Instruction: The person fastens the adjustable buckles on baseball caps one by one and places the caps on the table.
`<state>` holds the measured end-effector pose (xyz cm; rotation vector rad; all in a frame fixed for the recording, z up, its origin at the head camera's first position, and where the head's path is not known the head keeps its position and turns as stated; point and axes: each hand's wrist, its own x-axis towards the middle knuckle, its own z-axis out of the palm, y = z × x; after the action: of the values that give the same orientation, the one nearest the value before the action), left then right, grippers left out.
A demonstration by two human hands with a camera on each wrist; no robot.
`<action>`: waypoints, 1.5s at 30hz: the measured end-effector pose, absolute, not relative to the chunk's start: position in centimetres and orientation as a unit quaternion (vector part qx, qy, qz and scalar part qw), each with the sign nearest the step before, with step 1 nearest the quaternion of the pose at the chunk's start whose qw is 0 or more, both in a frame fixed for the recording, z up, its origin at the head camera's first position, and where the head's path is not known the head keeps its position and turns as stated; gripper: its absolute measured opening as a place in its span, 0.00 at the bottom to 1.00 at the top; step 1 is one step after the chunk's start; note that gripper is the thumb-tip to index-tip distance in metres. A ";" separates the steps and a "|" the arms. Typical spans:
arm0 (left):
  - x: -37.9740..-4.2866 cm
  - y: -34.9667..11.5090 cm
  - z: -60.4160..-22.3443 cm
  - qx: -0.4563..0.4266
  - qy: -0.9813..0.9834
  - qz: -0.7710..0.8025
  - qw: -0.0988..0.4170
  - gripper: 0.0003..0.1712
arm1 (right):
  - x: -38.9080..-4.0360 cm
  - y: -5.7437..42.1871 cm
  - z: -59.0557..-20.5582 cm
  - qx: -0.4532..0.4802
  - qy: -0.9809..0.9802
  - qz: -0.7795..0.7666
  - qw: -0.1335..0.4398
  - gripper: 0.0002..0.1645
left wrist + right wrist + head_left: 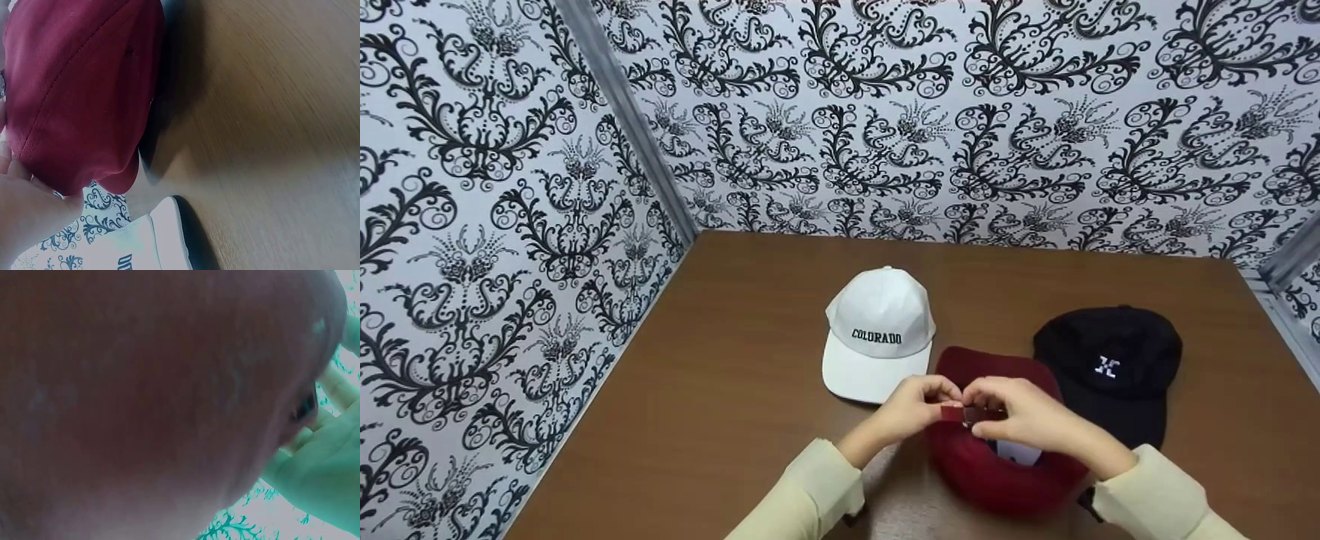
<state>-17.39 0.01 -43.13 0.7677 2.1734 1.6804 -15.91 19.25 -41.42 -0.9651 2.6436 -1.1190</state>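
Both hands meet at the back strap [952, 413] of a dark red baseball cap [986, 476], held up near the table's front with its opening facing up toward the head camera. My left hand [913, 409] pinches the strap's left side. Fingers and thumb of my right hand [1031, 416] pinch the strap by its small metal buckle [968, 418]. The left wrist view shows the cap's stitched crown [84, 95] above the table, with the left hand [34, 211] at its edge. In the right wrist view the blurred crown [157, 394] hides most of the scene.
A white cap [881, 304] lettered COLORADO sits behind the left hand, brim forward. To the right, a black cap [1110, 345] with a small white emblem lies partly behind the red cap. The brown wooden table [720, 352] meets patterned walls [885, 120] at its back and left.
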 end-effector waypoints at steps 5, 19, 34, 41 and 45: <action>-17.3 -0.1 -43.1 0.268 0.754 0.582 0.144 0.08 | -16.1 18.8 -41.5 -0.308 0.890 -0.330 0.064 0.10; -18.4 0.1 -44.8 0.232 0.751 0.613 0.077 0.11 | -16.5 19.1 -41.1 -0.291 0.895 -0.323 0.095 0.09; -16.7 -0.4 -41.6 0.280 0.738 0.586 0.181 0.07 | -16.3 19.5 -40.7 -0.266 0.915 -0.280 0.115 0.09; -17.1 -0.9 -42.4 0.269 0.717 0.615 0.188 0.08 | -16.4 20.1 -40.8 -0.279 0.900 -0.303 0.144 0.08; -17.3 -1.1 -42.8 0.268 0.712 0.620 0.189 0.08 | -16.5 20.4 -40.8 -0.284 0.893 -0.312 0.156 0.08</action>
<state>-17.34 -1.11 -42.80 0.7548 2.0027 1.7439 -16.53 20.44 -40.81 -0.8131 2.5578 -0.8946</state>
